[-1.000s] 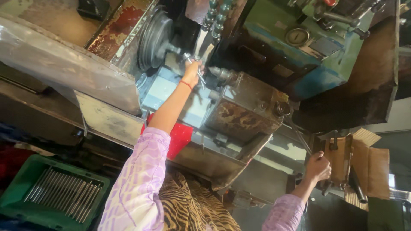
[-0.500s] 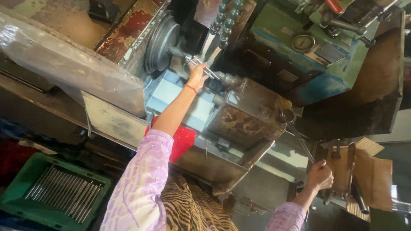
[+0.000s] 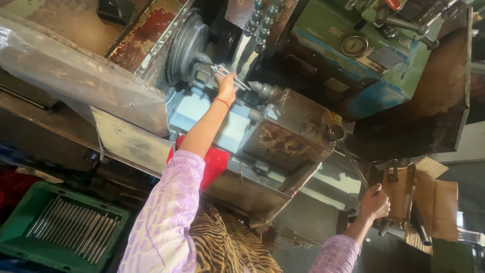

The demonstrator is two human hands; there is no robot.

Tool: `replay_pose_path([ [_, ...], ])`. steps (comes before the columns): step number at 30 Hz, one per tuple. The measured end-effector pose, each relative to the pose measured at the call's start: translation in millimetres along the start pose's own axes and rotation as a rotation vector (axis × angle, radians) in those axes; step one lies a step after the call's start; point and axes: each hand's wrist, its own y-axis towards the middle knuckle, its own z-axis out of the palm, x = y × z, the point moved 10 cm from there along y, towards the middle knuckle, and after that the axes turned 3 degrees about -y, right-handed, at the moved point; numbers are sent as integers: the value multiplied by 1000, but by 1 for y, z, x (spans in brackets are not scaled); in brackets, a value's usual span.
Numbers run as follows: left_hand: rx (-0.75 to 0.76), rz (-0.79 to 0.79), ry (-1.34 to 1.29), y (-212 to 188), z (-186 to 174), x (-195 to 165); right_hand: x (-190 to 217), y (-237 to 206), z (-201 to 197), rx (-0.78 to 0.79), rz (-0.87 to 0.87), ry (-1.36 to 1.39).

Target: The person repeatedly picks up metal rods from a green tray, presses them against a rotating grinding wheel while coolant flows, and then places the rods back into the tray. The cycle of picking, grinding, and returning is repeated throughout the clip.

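View from my head camera, looking down on a lathe-like machine [image 3: 283, 131]; my left hand [image 3: 227, 87] is closed on a slim metal rod [image 3: 230, 77] lying between the grey round chuck [image 3: 187, 48] and the pointed centre [image 3: 262, 91] of the rusty carriage block; my right hand [image 3: 375, 202] is closed on the long thin lever [image 3: 351, 162] running down from a dark knob on that block. The rod reads as bare steel, so I judge it stiff, light for its length and probably slick with oil; the sound hold is mid-length with the fingers wrapped round, clear of both ends, which seem to sit at the chuck and the centre, though the view is too small there to be sure. The lever I judge rigid, best held near its free end. At lower left a green crate [image 3: 30, 202] holds a row of like rods [image 3: 76, 232]; a red cloth [image 3: 214, 164] hangs just under my left arm.
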Motion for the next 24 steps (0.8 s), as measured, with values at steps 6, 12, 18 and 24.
replay_pose_path([
  [6,8,38,-58,3,-3,-15,-3,-1,2,33,14,8],
  [12,27,42,-88,1,-4,-16,-12,-22,12,178,27,33],
  [18,25,39,-104,-3,-5,-18,-15,-24,11,193,-33,70],
  [24,36,39,-122,-11,1,-21,-26,-37,4,146,-55,115],
])
